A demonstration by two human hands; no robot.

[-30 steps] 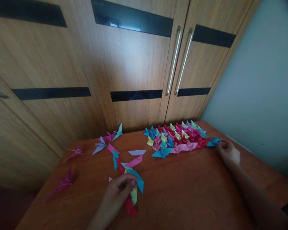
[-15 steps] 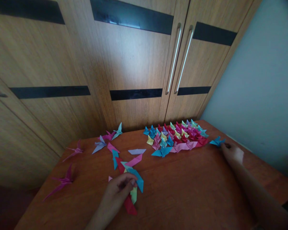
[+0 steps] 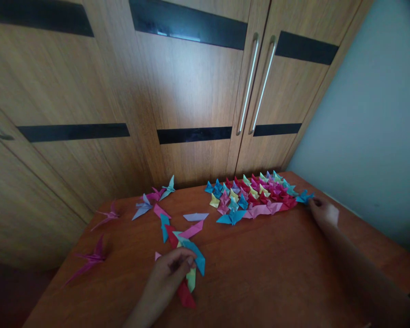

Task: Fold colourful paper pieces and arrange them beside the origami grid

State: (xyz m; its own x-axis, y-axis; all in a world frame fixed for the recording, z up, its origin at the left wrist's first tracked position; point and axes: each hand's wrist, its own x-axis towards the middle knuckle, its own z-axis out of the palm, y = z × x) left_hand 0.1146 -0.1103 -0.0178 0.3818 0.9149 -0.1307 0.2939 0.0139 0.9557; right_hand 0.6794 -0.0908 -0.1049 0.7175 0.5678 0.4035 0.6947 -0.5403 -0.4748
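Observation:
At the right end of the rows of small origami pieces [image 3: 253,193], my right hand [image 3: 323,212] pinches a blue origami piece [image 3: 303,197] by its right tip. The piece's left side meets or nearly meets the red pieces at the edge of the rows. My left hand [image 3: 169,273] is closed, thumb against fingers, at a blue folded paper strip [image 3: 196,256] that angles down to the right. Under and around it lie a red folded strip [image 3: 185,296], a pale yellow one [image 3: 191,279] and a pink one [image 3: 192,229]; the hand hides part of this pile.
Origami cranes rest on the left of the brown table [image 3: 259,273]: two magenta ones, including the front crane [image 3: 92,257], a lilac crane [image 3: 143,207] and a pale blue crane [image 3: 169,187]. Wooden cabinet doors [image 3: 191,86] rise behind, and a wall [image 3: 369,136] stands right.
My right hand has moved slightly left with the blue origami piece, bringing it up against or close to the rows. My left hand stays in place.

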